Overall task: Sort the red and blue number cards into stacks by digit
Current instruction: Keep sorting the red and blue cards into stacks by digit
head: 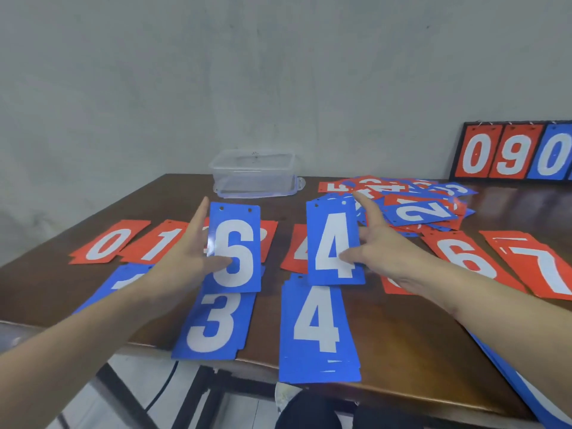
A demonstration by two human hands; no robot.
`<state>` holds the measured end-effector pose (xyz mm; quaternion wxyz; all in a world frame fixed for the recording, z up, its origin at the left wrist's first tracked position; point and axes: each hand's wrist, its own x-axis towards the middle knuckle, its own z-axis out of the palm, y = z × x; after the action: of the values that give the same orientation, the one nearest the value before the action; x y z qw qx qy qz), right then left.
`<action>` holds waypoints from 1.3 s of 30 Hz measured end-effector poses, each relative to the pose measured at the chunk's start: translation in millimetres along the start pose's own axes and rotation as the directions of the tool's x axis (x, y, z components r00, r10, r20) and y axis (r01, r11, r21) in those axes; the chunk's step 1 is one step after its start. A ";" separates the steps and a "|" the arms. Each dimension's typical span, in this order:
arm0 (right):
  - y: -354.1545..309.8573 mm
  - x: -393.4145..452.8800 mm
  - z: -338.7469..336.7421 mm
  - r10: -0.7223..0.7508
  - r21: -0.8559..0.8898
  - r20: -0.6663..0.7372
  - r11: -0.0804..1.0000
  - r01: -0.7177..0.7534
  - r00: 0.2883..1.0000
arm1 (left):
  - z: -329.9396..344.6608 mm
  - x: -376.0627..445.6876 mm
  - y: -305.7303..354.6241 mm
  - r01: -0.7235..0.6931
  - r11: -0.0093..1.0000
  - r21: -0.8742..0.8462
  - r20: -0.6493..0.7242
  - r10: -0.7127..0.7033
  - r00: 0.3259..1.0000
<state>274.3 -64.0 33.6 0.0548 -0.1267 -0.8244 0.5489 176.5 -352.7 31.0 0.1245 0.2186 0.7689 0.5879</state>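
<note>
You hold two blue cards up over the table: the blue 6 [235,247] in your left hand [192,258], thumb pressed on its face and fingers behind it, and the blue 4 [334,246] in your right hand [380,246], pinched the same way at its right edge. The 4 seems to front a small fan of cards, since more blue edges show behind its top.

Below them lie the blue stacks: a 3 stack [213,323] under your left card and a 4 stack [318,329] under your right. Farther back runs the red row, with red 0 [108,243] and red 1 [161,239] at left, and red 6 [464,255] and red 7 [538,264] at right. The unsorted pile [408,202] sits behind your right hand.

The risks, as I judge them: the 6 hangs right over the 3 stack, so lowering it there mixes digits; no blue 6 stack is in view, so you need a fresh spot. If the cards behind the 4 are other digits, dropping the bunch spoils the 4 stack. Both blue stacks overhang the table edge [402,388]; a nudge could tip them off.
</note>
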 end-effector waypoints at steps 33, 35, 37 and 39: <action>-1.5 -49.2 19.8 -0.010 -0.617 0.076 0.785 0.055 0.997 | 22.8 -14.3 7.4 0.018 0.978 -0.206 -0.085 -0.036 0.996; 2.6 -52.3 10.3 -0.029 -0.573 0.057 0.818 0.057 0.998 | 34.0 -13.5 12.8 0.022 0.976 -0.217 -0.054 -0.035 0.998; 8.1 -55.9 -1.0 -0.042 -0.533 0.032 0.845 0.053 0.999 | 47.0 -11.1 16.8 0.022 0.974 -0.226 -0.010 -0.025 1.000; 17.0 -61.0 -18.4 -0.053 -0.504 -0.016 0.863 0.037 0.998 | 66.5 -7.6 22.8 0.020 0.972 -0.233 0.049 -0.009 0.999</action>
<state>339.7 -57.7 28.1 0.0448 -0.1255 -0.9409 0.3115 217.2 -295.0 33.9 0.1718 0.2106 0.6929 0.6679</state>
